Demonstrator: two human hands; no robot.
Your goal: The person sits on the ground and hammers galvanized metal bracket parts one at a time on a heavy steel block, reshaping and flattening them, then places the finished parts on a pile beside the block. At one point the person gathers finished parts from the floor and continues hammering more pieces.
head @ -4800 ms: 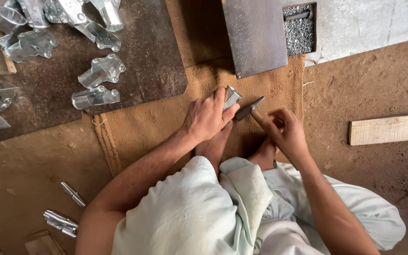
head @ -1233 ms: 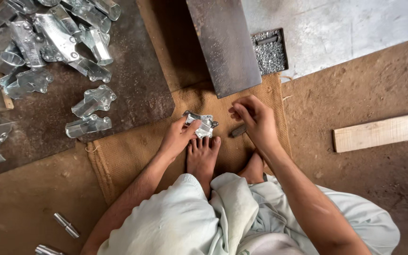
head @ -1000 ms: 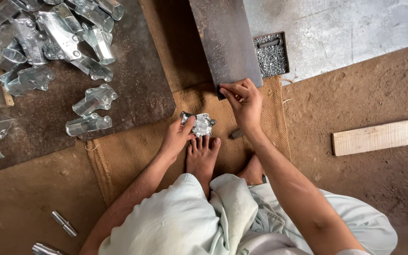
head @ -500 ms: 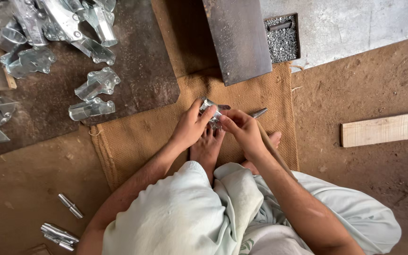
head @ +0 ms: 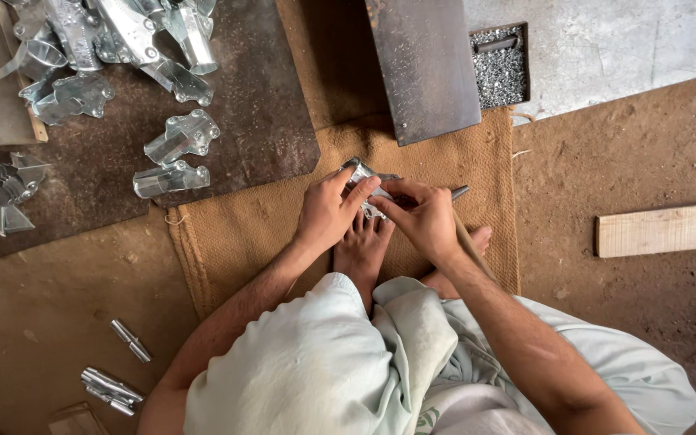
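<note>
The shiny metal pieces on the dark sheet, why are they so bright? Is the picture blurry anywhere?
In the head view, soft daylight glints off the shiny stamped metal pieces on the dark rusty sheet, giving pale glare spots; shadows are faint; the left hand and right hand holding the small silver metal part look sharp; the edges bend slightly.

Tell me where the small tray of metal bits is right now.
In the head view, the small tray of metal bits sits at the top, right of centre, on the pale slab just right of the dark metal plate.
</note>
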